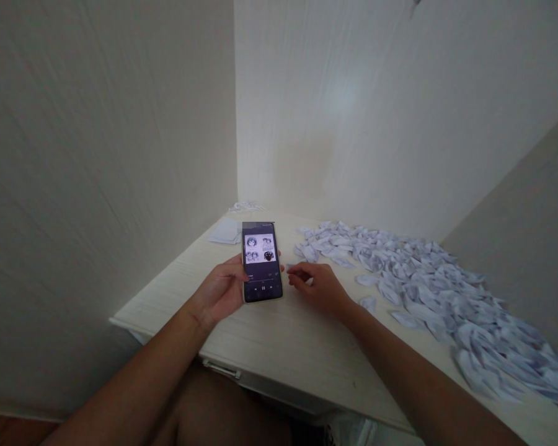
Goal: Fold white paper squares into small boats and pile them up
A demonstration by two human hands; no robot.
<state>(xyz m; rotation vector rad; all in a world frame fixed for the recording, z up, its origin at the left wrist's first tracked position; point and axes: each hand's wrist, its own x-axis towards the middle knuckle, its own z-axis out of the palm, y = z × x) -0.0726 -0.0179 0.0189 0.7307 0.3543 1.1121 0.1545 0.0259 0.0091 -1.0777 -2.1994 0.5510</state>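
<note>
Forearms (pixel 167 365): nearest the lens, both of mine run up from the bottom edge and meet at the middle of the desk, my knee dark beneath them.
Walls (pixel 106 155): pale panels close in on the left, the back and the right, so the only open way out is toward me.
Desk (pixel 279 347): light wood grain, with its front left corner jutting free and a drawer handle (pixel 221 368) under the front lip. The bare strip in front of me is the clearest room for my hands.
Folded paper pieces (pixel 428 279): a broad white drift along the right side, probably pushed there to keep the middle free. It crowds my right forearm, and a stray piece (pixel 368 303) lies just beside my wrist.
Phone (pixel 261 261): upright in the middle of the desk with its lower end in my palm. The lit screen is tilted up at me, likely so I can read it, and shows pictures above playback buttons.
Left hand (pixel 221 291): wrapped around the phone's left edge and bottom, with my fingertips showing past the right edge.
Right hand (pixel 318 286): lying low on the desk just right of the phone. My fingers (pixel 297 272) are loosely together, pointing at it and gripping nothing I can see.
Paper squares (pixel 225 232): a small flat stack behind the phone, toward the corner.
</note>
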